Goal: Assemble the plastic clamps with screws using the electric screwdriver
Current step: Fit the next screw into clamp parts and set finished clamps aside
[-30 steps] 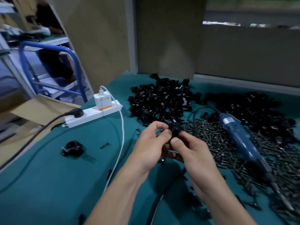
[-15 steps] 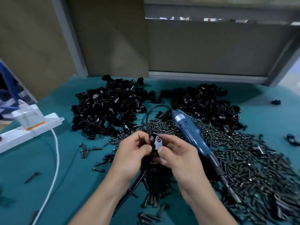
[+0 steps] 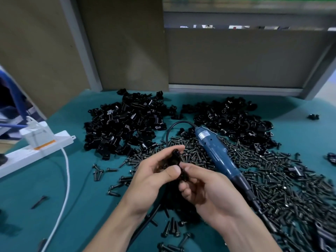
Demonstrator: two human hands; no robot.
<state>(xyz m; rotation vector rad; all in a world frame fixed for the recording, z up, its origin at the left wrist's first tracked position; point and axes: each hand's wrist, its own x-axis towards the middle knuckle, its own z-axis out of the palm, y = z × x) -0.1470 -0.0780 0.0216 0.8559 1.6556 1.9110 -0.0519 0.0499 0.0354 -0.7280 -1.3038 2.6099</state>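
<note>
Left hand (image 3: 154,177): its fingers (image 3: 174,148) and thumb are curled round a black plastic clamp (image 3: 175,157).
Right hand (image 3: 205,190): the thumb touches the clamp's lower end and the fingers (image 3: 187,190) are curled beneath it; the exact hold is blurred.
Clamp: held between both sets of fingers, above the worktop.
Electric screwdriver (image 3: 216,153): blue, lying just right of the fingers on the screws, with its tip pointing toward the person.
Screws (image 3: 272,179): a broad dark spread beyond and right of the fingers, with loose ones to the left and below the wrists.
Clamp heaps: one heap (image 3: 123,124) is beyond the fingers to the left and another (image 3: 232,120) is beyond to the right.
Worktop (image 3: 54,215): covered in teal cloth.
Power strip (image 3: 60,140): white, well left of the fingers, with a white cable (image 3: 66,179) trailing toward the person.
Room: brown boards (image 3: 40,51) and a grey panel (image 3: 236,57) stand behind the worktop.
</note>
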